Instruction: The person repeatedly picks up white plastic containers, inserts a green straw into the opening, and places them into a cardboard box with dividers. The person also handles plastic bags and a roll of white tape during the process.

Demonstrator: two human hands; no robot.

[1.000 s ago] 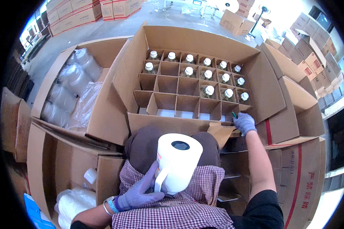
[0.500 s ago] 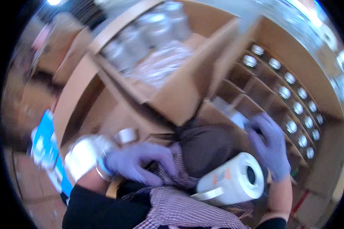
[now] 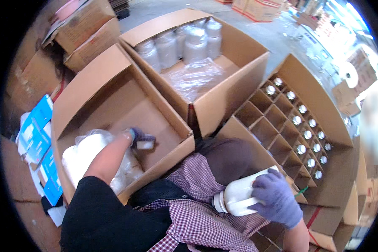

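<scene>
In my lap a white bottle [image 3: 239,195] lies tilted, its narrower neck end to the left. My right hand [image 3: 277,199], in a purple-grey glove, is closed around its right part. My left hand [image 3: 139,135], gloved too, reaches down into the left cardboard box [image 3: 151,111]. Its fingers curl over a small white piece [image 3: 145,145] near the box floor; the fingertips are partly hidden. Beside my left forearm, white containers [image 3: 86,151] in clear plastic wrap fill the near left part of that box.
Ahead, another carton [image 3: 235,94] holds several plastic-wrapped pale containers [image 3: 195,46] and loose film [image 3: 195,75]. To the right, a divided carton [image 3: 319,90] holds several bottles with silvery tops [image 3: 301,149]. Blue-and-white packs [image 3: 40,130] and stacked cartons [image 3: 84,33] stand at left.
My left hand has gone from above my lap into the left box. My right hand has come from the divided carton's edge onto the bottle. The white cylinder with a dark hole no longer shows.
</scene>
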